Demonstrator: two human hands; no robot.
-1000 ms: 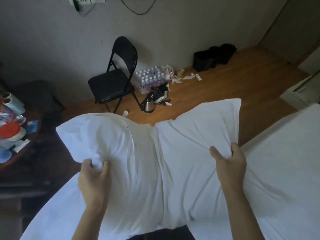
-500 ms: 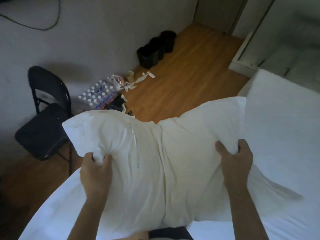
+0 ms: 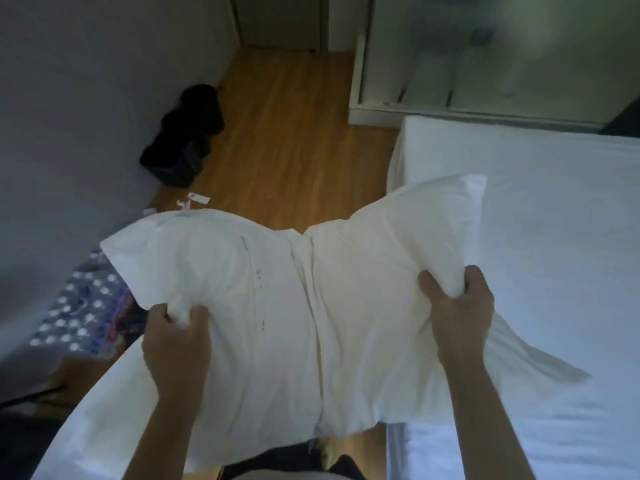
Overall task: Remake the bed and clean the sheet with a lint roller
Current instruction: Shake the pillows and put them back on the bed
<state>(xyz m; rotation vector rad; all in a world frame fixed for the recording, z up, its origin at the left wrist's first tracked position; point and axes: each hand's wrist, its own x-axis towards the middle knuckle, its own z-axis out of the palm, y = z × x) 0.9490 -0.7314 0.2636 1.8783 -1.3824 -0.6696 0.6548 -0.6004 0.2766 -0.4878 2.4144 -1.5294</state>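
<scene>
A white pillow (image 3: 298, 299) is held up in front of me, creased down its middle, with a few dark marks on its left half. My left hand (image 3: 176, 344) pinches a bunch of its fabric on the left side. My right hand (image 3: 460, 317) grips a fold of it on the right side. The bed with its white sheet (image 3: 554, 237) lies to the right, and the pillow's right end hangs over the bed's edge. No lint roller is in view.
A second white bed surface (image 3: 97, 410) is at lower left. Wooden floor (image 3: 294, 133) runs between the beds. A dark bin or bag (image 3: 187, 143) stands by the left wall, a pack of water bottles (image 3: 83, 306) lies at left, and a glass partition (image 3: 485, 53) stands beyond the bed.
My view has swung to the right: the black chair has left the frame and the right bed now fills more of it. Both hands keep the same grips on the pillow.
</scene>
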